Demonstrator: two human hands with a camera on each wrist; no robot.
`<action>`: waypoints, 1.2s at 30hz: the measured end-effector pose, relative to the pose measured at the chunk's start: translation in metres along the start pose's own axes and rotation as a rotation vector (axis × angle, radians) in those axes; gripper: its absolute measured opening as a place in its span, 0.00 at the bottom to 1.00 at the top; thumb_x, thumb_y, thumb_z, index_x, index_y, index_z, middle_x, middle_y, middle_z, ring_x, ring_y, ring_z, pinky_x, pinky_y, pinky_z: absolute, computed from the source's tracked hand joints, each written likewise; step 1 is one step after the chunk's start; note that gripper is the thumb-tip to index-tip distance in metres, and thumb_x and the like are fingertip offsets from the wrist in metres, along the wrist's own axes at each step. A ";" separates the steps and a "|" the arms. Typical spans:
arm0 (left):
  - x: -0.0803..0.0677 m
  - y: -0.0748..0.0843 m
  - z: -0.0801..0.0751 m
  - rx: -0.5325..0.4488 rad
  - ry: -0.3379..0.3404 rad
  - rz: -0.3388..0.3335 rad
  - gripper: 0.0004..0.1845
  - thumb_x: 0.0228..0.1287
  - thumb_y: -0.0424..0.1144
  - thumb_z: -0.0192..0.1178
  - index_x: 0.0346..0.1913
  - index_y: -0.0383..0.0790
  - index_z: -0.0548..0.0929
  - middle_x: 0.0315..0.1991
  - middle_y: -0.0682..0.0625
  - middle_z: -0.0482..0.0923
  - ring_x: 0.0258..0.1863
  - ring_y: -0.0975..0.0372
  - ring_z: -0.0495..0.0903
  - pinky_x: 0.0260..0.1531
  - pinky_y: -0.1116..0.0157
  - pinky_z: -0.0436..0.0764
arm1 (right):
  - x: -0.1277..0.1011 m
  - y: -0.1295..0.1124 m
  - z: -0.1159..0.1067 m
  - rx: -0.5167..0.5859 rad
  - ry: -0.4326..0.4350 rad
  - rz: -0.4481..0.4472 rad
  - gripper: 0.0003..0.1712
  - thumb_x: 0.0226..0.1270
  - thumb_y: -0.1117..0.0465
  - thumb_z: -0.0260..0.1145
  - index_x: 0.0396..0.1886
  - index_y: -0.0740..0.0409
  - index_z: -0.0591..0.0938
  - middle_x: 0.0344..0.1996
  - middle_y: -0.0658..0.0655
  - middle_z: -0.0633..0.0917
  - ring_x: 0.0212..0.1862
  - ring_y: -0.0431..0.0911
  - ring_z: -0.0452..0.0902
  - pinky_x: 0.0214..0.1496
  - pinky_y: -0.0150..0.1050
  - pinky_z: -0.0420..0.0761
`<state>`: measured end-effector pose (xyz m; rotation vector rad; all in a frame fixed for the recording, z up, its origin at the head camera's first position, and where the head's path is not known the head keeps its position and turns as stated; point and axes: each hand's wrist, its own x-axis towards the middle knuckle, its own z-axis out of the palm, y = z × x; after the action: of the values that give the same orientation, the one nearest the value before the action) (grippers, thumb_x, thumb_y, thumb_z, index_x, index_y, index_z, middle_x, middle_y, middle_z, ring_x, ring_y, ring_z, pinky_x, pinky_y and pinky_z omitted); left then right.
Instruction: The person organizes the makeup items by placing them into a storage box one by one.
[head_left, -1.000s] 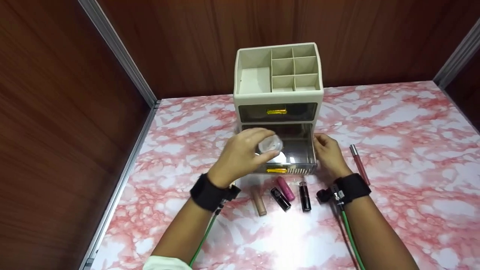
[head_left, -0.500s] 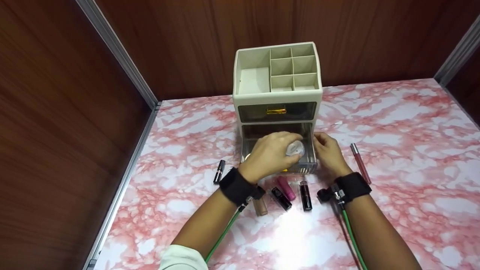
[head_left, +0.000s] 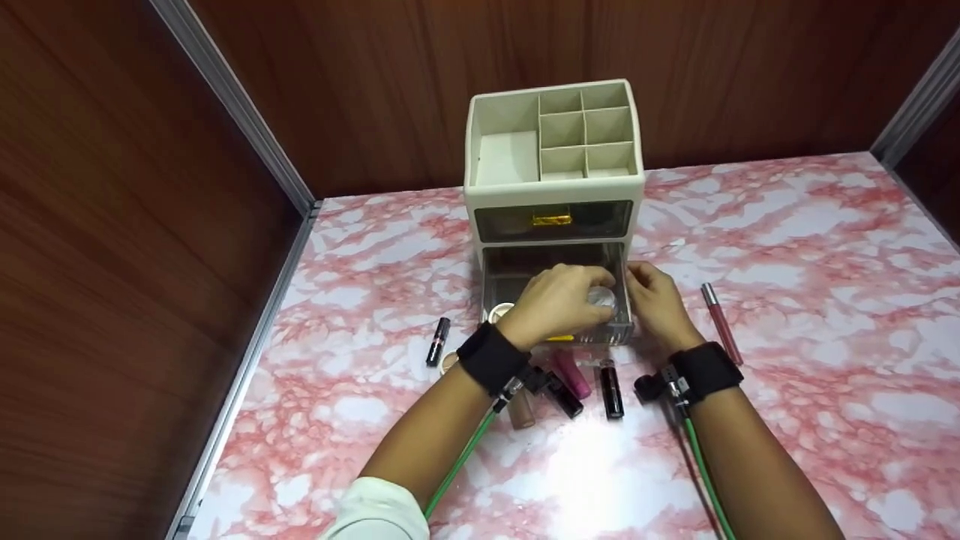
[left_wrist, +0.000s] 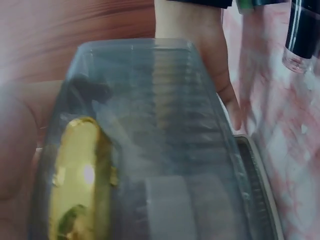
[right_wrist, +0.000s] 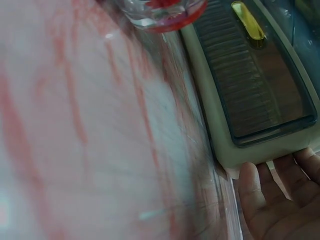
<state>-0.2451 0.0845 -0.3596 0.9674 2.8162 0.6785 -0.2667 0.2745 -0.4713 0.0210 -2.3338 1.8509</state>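
My left hand (head_left: 559, 304) is curling round a small clear jar (head_left: 602, 298) and holding it inside the open lower drawer (head_left: 501, 283) of the organizer (head_left: 553, 161), toward the drawer's right half. My right hand (head_left: 654, 307) is resting against the outer right side of that drawer, at about 3 o'clock from the jar, with the fingers laid fairly straight along the plastic and gripping nothing. In the right wrist view the fingertips (right_wrist: 250, 175) are touching the corner of the cream frame just below the shut upper drawer (right_wrist: 250, 75) with its gold handle (right_wrist: 247, 20). In the left wrist view the smoky drawer front is filling the frame, its own gold handle (left_wrist: 80, 175) blurred.

The organizer is standing on the pink marbled table (head_left: 810, 315), at 12 o'clock from my hands. At 6 o'clock from the drawer a beige tube (head_left: 520, 409), a black lipstick (head_left: 564, 397), a pink tube (head_left: 571, 373) and a dark lipstick (head_left: 610, 390) are lying near each other. Another dark lipstick (head_left: 437, 342) is lying at 9 o'clock, and a slim lip gloss (head_left: 720, 324) at 3 o'clock, just beyond my right hand.
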 end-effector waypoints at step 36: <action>-0.017 -0.015 -0.018 -0.094 0.095 0.164 0.14 0.68 0.45 0.61 0.52 0.45 0.85 0.49 0.56 0.83 0.47 0.66 0.79 0.49 0.70 0.75 | 0.000 0.001 0.000 0.024 -0.017 0.021 0.25 0.77 0.51 0.54 0.57 0.70 0.76 0.48 0.64 0.81 0.43 0.44 0.78 0.44 0.32 0.79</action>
<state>-0.2439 0.0566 -0.3506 1.1894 2.7763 0.8893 -0.2667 0.2748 -0.4718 0.0147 -2.3321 1.8956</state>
